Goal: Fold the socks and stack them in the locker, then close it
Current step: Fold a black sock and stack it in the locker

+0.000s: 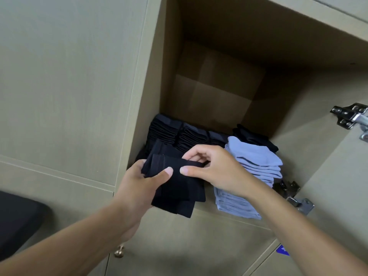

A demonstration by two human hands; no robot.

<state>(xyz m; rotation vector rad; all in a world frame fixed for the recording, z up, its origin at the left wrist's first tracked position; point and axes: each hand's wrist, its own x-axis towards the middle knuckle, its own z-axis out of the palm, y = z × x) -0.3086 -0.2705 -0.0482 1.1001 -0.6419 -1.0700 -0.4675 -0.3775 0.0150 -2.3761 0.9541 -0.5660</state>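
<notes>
Holding a folded dark sock (175, 188) at the locker (159, 76) mouth.
My left hand (137, 188) grips its soft knit edge; my right hand (217, 168) pinches the top, possibly the ribbed cuff, beside stacked pale-blue socks (256, 166).

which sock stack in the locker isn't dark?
The light blue stack at front right, beside the right hand; the stacks behind and left of it are all black or navy.

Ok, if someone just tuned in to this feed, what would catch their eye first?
First the two hands at the locker's front edge: the left hand and right hand both grip a folded dark sock. Next, the pale blue sock stack just right of them, bright against the dark sock stacks behind. Then the open locker, with door hinges showing at the right.
</notes>
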